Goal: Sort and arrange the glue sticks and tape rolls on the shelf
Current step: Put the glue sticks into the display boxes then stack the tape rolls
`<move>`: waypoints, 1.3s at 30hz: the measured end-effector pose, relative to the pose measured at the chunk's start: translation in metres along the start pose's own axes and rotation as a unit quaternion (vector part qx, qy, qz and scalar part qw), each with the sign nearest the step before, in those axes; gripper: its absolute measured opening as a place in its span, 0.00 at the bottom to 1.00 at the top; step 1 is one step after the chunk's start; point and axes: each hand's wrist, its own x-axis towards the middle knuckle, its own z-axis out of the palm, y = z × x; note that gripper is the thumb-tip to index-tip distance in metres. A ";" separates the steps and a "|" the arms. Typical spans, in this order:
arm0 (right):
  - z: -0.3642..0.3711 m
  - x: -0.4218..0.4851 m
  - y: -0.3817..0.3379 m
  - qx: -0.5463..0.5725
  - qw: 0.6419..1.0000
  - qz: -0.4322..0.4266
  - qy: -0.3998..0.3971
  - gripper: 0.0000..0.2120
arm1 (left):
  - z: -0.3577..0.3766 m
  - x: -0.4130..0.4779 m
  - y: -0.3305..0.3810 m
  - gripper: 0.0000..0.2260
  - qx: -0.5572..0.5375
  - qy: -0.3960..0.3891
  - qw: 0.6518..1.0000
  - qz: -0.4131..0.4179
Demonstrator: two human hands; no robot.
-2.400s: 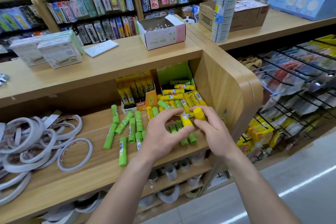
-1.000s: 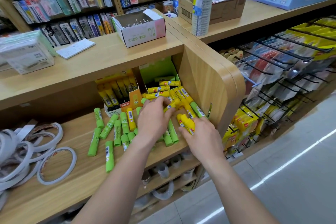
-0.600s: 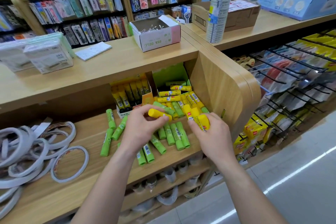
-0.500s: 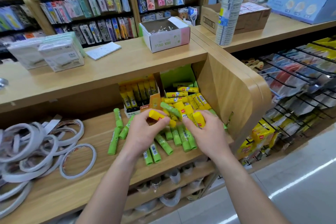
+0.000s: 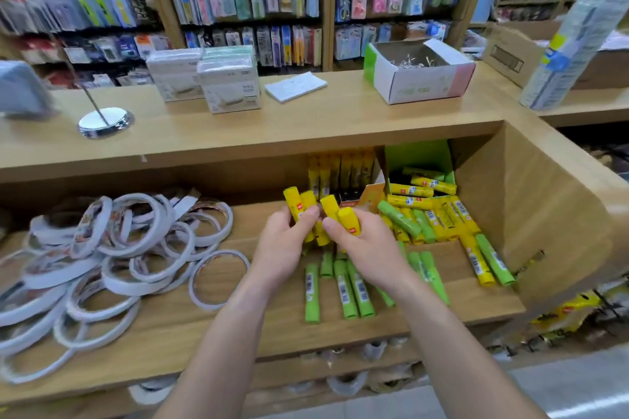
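Left hand [image 5: 289, 241] and right hand [image 5: 364, 245] each grip yellow glue sticks [image 5: 296, 206] — overfull bunch, one could slip onto the shelf [image 5: 204, 326].

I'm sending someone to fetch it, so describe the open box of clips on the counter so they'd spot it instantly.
Start at the long wooden counter top. Toward its right end, above the green display carton, sits the open box of clips. Unlike the sealed white packs further left, its top is open, showing silvery clips, and one end is pink.

Wooden shelf [image 5: 211, 326], tape rolls [image 5: 112, 248] left, green glue sticks [image 5: 354, 286], yellow ones [image 5: 442, 214] right
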 end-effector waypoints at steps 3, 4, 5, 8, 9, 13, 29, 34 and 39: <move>0.010 0.006 -0.003 0.022 1.000 0.005 0.011 0.05 | -0.013 0.009 -0.010 0.08 -0.014 0.037 0.999 -0.034; 0.012 0.008 -0.005 0.035 0.999 0.011 0.029 0.02 | -0.015 0.011 -0.011 0.08 -0.041 0.035 0.997 -0.051; 0.015 0.010 -0.007 0.041 0.998 0.018 0.050 0.01 | -0.016 0.012 -0.012 0.07 -0.078 0.026 0.994 -0.068; 0.022 0.017 -0.012 0.018 0.995 0.024 0.095 0.08 | -0.017 0.012 -0.009 0.07 -0.142 -0.001 0.986 -0.085; 0.026 0.019 -0.014 0.009 0.994 0.030 0.104 0.08 | -0.017 0.013 -0.010 0.06 -0.146 0.000 0.986 -0.083; 0.038 0.027 -0.011 -0.049 0.988 0.063 0.135 0.07 | -0.019 0.019 -0.018 0.06 -0.153 0.004 0.984 -0.086; 0.049 0.027 -0.006 -0.026 0.996 0.073 0.054 0.11 | -0.031 0.044 -0.034 0.06 -0.019 0.038 0.999 -0.026; 0.026 0.026 -0.004 -0.006 0.990 0.086 0.113 0.17 | -0.031 0.053 -0.037 0.05 0.057 0.002 0.998 0.001; -0.007 0.019 -0.002 -0.008 0.991 0.043 0.129 0.08 | -0.026 0.053 -0.040 0.05 0.083 -0.016 0.996 0.014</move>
